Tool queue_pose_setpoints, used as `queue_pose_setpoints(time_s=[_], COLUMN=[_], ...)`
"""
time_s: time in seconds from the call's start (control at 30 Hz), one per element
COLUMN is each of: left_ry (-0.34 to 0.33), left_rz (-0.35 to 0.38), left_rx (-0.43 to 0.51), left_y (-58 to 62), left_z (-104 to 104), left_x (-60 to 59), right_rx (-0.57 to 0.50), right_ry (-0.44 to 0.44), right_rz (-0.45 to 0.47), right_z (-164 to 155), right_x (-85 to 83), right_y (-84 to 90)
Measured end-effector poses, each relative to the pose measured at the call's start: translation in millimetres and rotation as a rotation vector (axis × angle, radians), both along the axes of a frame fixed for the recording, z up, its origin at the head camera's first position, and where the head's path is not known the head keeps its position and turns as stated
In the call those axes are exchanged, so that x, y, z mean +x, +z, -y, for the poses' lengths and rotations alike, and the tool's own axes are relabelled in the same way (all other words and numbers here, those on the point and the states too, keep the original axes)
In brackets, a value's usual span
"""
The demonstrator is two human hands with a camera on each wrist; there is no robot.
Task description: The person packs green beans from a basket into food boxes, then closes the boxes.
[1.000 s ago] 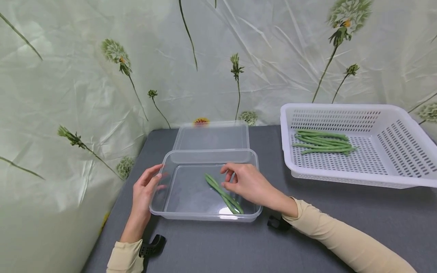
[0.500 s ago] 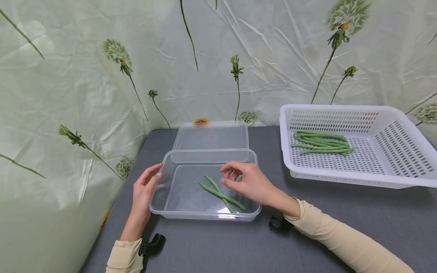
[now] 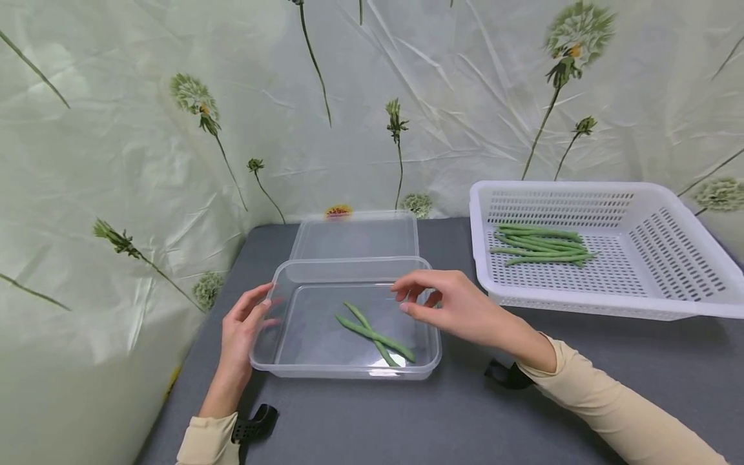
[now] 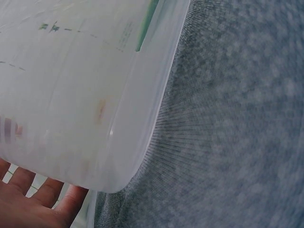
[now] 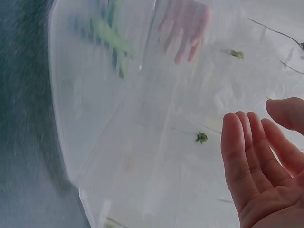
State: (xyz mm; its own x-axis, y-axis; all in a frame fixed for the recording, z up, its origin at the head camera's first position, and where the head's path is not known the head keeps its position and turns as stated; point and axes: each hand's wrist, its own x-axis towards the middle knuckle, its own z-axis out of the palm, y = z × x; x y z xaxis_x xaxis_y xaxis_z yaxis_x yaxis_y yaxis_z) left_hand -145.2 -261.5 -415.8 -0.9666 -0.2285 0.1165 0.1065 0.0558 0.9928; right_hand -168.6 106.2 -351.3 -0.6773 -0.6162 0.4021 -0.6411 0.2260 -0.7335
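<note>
Two green beans (image 3: 374, 334) lie crossed inside a clear plastic container (image 3: 345, 372), toward its front right. My left hand (image 3: 238, 336) rests against the container's left wall, fingertips at the rim and partly seen through the plastic. In the left wrist view, the left fingers (image 4: 71, 202) lie fairly straight along that wall. Above the container's right side is my right hand (image 3: 459, 307), its fingers loosely bent with nothing between them. The right wrist view shows the right hand (image 5: 266, 166) with its thumb apart from the fingers.
A white perforated basket (image 3: 628, 278) on the right holds several green beans (image 3: 540, 244). Behind the container lies a clear flat lid (image 3: 354, 236). A flower-printed sheet (image 3: 325, 77) hangs behind the grey table (image 3: 349, 420).
The upper bean in the container has swung apart from the other, so they now cross. My right hand has shifted right, toward the container's right edge. The left hand stays at the wall.
</note>
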Motion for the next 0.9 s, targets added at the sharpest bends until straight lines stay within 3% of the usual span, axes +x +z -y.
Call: queue_pose_setpoints(time_s=[0.4,0.9], left_ry=[0.001,-0.017], left_rz=[0.01,-0.009], left_rx=[0.006,0.006], left_y=[-1.0,0.3], left_z=[2,1], left_x=[5.4,2.2], right_rx=[0.026,0.07], right_ry=[-0.106,-0.26], right_rz=[-0.001,-0.231], right_z=[-39,-102], right_x=[-0.2,-10.9], right_y=[17.6,36.2])
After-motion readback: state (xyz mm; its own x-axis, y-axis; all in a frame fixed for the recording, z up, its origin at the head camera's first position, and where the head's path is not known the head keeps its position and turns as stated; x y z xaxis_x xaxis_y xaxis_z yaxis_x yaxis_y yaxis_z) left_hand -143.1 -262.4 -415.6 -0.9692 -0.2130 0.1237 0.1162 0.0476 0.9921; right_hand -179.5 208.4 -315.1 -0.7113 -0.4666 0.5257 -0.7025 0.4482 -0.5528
